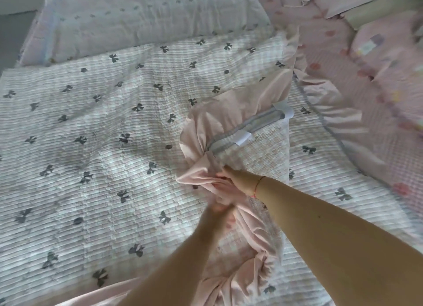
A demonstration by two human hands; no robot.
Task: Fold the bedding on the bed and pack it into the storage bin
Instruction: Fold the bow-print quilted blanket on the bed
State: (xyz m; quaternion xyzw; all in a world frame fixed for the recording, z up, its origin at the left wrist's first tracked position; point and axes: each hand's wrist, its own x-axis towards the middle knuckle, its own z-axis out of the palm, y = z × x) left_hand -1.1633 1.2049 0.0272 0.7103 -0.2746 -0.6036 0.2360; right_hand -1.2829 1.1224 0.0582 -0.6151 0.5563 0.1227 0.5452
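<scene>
Folding step: left hand point(220, 208) and right hand point(235, 182) both grip pink ruffle point(201, 122) of bow-print quilt point(91, 127). Next, probably: carry corner across, align edges.

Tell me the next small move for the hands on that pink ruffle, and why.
Probably carry the gathered pink ruffle leftward over the bow-print quilt to square the fold. Both the left hand and right hand grip that bunched corner, and its underside already lies turned over.
</scene>
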